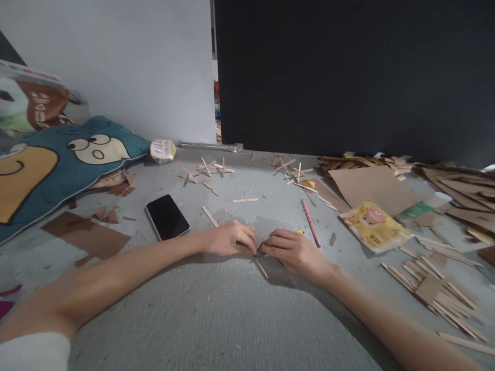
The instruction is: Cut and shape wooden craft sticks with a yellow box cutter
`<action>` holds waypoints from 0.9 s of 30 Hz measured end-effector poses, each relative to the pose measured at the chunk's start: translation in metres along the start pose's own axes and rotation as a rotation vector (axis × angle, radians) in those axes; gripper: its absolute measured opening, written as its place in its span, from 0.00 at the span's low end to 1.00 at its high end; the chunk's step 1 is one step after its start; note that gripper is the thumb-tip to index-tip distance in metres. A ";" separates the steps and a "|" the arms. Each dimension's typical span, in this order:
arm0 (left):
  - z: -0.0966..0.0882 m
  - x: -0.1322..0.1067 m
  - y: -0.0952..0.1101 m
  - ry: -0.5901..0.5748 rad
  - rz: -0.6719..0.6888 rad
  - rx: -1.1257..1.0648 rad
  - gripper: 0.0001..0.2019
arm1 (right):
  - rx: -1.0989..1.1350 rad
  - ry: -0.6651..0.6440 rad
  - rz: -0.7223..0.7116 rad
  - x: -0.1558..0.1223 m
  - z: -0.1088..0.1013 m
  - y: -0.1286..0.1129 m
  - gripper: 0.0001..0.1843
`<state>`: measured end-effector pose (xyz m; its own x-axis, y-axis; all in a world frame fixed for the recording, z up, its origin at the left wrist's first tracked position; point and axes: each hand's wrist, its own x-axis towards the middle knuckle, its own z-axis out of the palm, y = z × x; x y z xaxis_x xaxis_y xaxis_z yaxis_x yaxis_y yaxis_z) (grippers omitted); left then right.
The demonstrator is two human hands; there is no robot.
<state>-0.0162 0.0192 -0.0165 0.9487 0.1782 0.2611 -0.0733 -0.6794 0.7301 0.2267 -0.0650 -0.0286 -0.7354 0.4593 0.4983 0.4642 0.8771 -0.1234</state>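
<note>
My left hand (234, 238) is closed, its fingertips pinched together low over the table. A thin wooden craft stick (262, 268) sticks out toward me from just below those fingertips. My right hand (293, 251) faces it, fingers curled and pressed together around something small and dark that is mostly hidden. The fingertips of both hands almost meet. Another pale craft stick (209, 215) lies partly behind my left hand. Close to my right hand are a small yellow object (299, 232) and a red patterned pencil (310, 222).
A black phone (167, 217) lies left of my hands. Crossed stick pieces (223, 167) stand farther back. At right are a yellow packet (374, 226), cardboard (373, 188) and a pile of craft sticks (435, 288). A blue cushion (88, 154) rests at left; a black panel (348, 77) rises behind.
</note>
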 end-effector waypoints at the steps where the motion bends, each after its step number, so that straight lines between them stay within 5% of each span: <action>1: 0.000 0.000 0.000 0.002 -0.004 -0.002 0.09 | -0.001 0.000 -0.004 0.001 0.000 -0.001 0.17; 27: 0.000 -0.001 0.001 0.012 -0.023 -0.005 0.08 | 0.024 -0.061 -0.001 0.001 0.000 -0.002 0.17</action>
<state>-0.0173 0.0183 -0.0167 0.9465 0.2018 0.2517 -0.0533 -0.6717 0.7389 0.2248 -0.0656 -0.0280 -0.7652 0.4653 0.4450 0.4519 0.8804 -0.1435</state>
